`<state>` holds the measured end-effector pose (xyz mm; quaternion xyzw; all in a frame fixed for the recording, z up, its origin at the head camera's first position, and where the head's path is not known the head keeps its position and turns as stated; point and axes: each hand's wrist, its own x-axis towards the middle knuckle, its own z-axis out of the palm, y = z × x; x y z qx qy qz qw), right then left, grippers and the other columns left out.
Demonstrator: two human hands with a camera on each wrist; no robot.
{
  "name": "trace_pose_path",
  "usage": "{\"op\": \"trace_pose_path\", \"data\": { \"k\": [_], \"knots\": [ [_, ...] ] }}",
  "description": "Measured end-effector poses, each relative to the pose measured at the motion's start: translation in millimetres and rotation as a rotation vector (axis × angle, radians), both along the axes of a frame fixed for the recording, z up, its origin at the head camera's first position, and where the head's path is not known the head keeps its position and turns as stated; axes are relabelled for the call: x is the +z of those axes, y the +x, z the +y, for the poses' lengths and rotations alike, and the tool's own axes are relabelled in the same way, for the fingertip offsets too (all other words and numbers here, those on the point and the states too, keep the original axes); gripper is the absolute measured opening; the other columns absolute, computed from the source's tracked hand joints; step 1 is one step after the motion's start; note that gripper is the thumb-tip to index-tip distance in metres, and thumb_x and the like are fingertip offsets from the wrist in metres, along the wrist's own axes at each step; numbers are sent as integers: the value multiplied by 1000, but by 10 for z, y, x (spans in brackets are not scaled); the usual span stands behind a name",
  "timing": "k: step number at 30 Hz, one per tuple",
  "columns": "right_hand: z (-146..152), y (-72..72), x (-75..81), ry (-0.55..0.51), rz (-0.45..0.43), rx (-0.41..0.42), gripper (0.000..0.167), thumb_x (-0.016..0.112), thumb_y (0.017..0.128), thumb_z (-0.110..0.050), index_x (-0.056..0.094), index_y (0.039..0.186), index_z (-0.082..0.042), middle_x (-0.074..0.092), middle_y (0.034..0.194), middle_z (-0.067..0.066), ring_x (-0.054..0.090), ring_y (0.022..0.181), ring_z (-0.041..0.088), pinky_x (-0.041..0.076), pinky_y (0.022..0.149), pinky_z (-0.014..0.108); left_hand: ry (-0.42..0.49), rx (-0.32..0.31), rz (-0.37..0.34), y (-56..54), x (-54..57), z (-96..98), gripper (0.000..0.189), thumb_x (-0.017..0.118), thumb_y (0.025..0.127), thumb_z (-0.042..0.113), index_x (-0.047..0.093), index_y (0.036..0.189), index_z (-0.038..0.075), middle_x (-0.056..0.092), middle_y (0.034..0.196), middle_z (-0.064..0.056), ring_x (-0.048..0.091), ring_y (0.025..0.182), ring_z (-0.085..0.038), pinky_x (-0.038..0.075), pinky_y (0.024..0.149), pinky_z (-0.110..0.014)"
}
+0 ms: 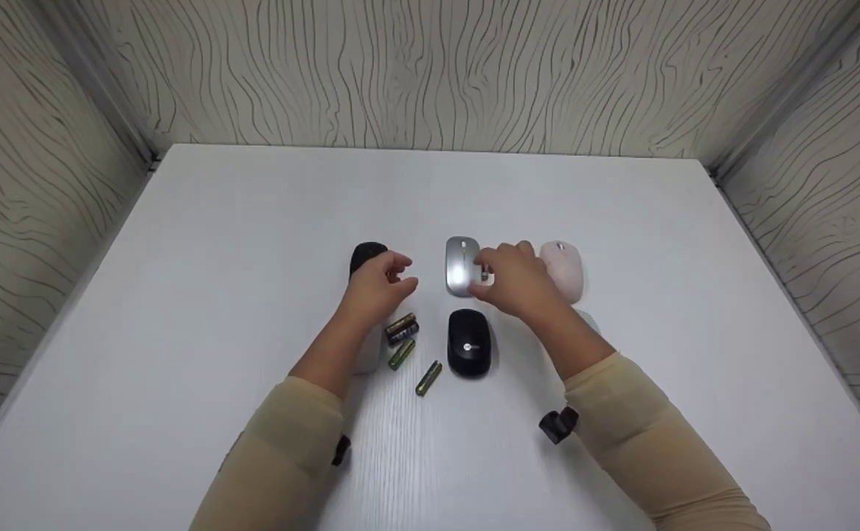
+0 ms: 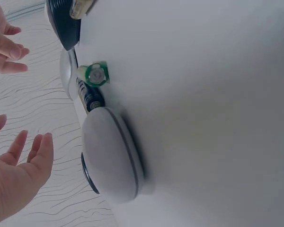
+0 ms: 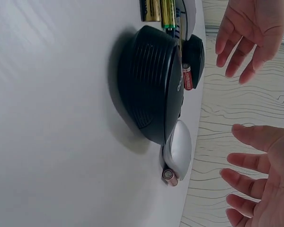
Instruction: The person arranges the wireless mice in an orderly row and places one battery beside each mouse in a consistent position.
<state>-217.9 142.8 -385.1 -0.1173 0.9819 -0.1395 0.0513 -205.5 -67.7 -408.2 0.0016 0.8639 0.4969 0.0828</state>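
Observation:
My left hand (image 1: pixel 380 286) hovers beside a black mouse (image 1: pixel 368 253), its loosely bent fingers holding nothing. A red battery (image 3: pixel 187 78) lies by that mouse in the right wrist view. Over the right side of a silver mouse (image 1: pixel 462 258) is my right hand (image 1: pixel 516 279), fingers spread and gripping nothing, as the right wrist view shows. A small battery (image 3: pixel 170 177) lies against the silver mouse, below that hand. Nearer to me sits another black mouse (image 1: pixel 469 343). Several green and gold batteries (image 1: pixel 402 355) lie between it and a pale grey mouse (image 2: pixel 109 156), which my left wrist partly covers.
A pink mouse (image 1: pixel 563 273) stands right of my right hand. Under my right wrist shows the edge of another pale thing (image 1: pixel 589 321), mostly hidden. The white table (image 1: pixel 253 199) ends at wood-patterned panels (image 1: pixel 415 74) at the back and both sides.

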Motion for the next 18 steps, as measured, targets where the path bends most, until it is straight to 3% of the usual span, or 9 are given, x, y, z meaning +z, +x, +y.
{"op": "trace_pose_path", "data": {
  "k": [6,10,18],
  "knots": [
    [-81,206,25,-27,-19,10,44,67,80,-39,60,115,-15,59,102,8,44,96,24,41,79,40,3,-62,15,183,-22,-53,30,62,85,21,58,114,13,57,117,-8,55,108,-22,46,88,-35],
    [-101,322,23,-22,-18,32,44,65,81,-41,59,114,-14,59,102,7,44,97,24,40,81,40,24,-73,9,303,-12,-94,29,63,85,22,59,113,14,58,116,-7,56,107,-22,47,86,-36],
    [-93,497,-10,-64,-5,42,42,65,82,-41,61,113,-14,60,100,6,45,97,23,41,79,39,-17,-102,47,475,20,-133,30,64,85,23,59,113,14,57,117,-7,56,108,-24,45,90,-38]
  ]
}}
